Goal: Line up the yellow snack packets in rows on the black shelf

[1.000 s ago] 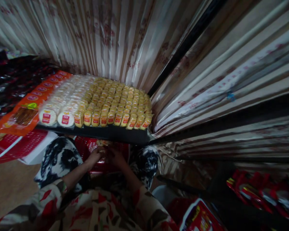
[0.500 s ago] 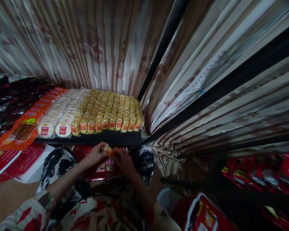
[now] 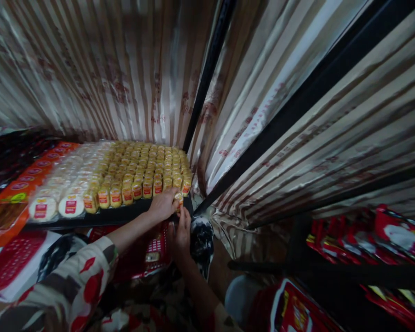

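A small wrapped yellow cake (image 3: 178, 198) is at the front right end of the shelf, pinched between both hands. My left hand (image 3: 164, 204) closes on it from the left, and the fingertips of my right hand (image 3: 181, 229) touch it from below. Behind it stand tight rows of matching wrapped cakes (image 3: 141, 168), with red and orange labels on the front ones. Under my forearms sits a red basket (image 3: 159, 244) with a wrapped piece inside.
White round wrapped packs (image 3: 71, 205) and an orange packet (image 3: 10, 205) lie left on the black shelf (image 3: 121, 213). Striped curtains and a black pole (image 3: 207, 69) rise behind. Red packages (image 3: 346, 240) hang at right, above a red bag (image 3: 297, 309).
Both hands have moved from above the basket, forward and right, bringing the wrapped cake to the shelf's front right end. The camera view has shifted slightly.
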`<state>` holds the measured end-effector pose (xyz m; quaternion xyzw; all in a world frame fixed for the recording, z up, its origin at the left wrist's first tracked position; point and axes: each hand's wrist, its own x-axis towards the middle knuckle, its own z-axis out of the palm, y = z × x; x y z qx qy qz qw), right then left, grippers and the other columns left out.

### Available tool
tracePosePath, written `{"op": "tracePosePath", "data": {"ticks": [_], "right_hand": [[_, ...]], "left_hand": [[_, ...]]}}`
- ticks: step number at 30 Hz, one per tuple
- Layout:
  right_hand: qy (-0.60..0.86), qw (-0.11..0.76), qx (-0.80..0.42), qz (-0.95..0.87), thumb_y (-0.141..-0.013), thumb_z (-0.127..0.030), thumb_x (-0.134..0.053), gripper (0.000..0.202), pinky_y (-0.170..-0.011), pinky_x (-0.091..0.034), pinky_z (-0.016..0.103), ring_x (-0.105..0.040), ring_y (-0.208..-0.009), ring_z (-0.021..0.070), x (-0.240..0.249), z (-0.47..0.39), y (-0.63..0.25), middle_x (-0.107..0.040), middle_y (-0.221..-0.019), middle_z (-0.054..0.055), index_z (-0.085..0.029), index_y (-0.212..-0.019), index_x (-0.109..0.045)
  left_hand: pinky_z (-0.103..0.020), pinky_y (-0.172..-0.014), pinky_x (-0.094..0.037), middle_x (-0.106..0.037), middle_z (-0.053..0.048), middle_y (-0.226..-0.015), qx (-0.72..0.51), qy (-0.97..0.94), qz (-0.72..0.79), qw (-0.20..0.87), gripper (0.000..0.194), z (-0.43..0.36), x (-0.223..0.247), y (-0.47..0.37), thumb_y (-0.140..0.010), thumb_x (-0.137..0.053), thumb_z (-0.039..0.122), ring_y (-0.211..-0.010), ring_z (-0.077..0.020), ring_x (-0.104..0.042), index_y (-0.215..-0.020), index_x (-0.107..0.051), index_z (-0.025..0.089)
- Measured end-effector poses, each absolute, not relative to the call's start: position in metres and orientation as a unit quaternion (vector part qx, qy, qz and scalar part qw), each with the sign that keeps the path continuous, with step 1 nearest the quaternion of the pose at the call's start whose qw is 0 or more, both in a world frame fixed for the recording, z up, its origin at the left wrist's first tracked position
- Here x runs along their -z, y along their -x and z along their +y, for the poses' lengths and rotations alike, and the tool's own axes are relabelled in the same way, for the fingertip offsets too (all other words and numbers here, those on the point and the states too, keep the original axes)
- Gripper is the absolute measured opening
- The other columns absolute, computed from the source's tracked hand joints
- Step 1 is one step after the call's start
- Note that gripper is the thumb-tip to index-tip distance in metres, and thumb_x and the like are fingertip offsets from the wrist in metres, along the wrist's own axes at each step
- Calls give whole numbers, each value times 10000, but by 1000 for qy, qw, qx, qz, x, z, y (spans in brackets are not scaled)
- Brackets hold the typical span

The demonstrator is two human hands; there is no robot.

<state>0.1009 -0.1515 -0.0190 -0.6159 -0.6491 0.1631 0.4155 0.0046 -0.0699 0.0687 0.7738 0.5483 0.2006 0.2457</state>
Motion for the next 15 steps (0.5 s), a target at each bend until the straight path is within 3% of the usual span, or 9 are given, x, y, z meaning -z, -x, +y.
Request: {"op": "tracePosePath", "data": {"ticks": [2,5,10,15], "right_hand": [[622,412,-146,-650,-862,-256,-346,577,-1016,-362,506,-280,-1327,294,20,-148,-102,-259,-1423,192,-106,-1408,-233],[622,402,-130,-660,-874,-244,-323,593,-1081,-300,465,-181,-1378,262,25,-141,-107,-177,-1479,144,-166,-1440,-164],[615,378,-149,-676,-865,-211,-321,661,-1083,-325,454,-108,-1387,236,37,-125,-118,-141,-1507,98,-217,-1465,-44],[621,380,-150,-669,-852,-180,-329,707,-1075,-328,500,-109,-1384,219,40,-112,-120,-203,-1491,73,-262,-1462,19]], "left_hand": [[-314,-886,-427,-594,-85,-1160,-182,-799,530,216,330,-62,-70,-17,-844,-448,200,-1051,-221,-557,-1166,-521,191],[-315,-820,-451,-600,-99,-1111,-150,-821,517,191,343,-52,-68,-33,-837,-445,166,-982,-232,-589,-1170,-518,195],[-292,-733,-465,-566,-96,-1086,-119,-837,510,157,304,-40,-60,-47,-855,-394,158,-885,-209,-609,-1130,-520,192],[-279,-687,-469,-497,-101,-1128,-126,-829,523,151,297,-32,-57,-51,-867,-368,162,-863,-193,-604,-1126,-511,183]]}}
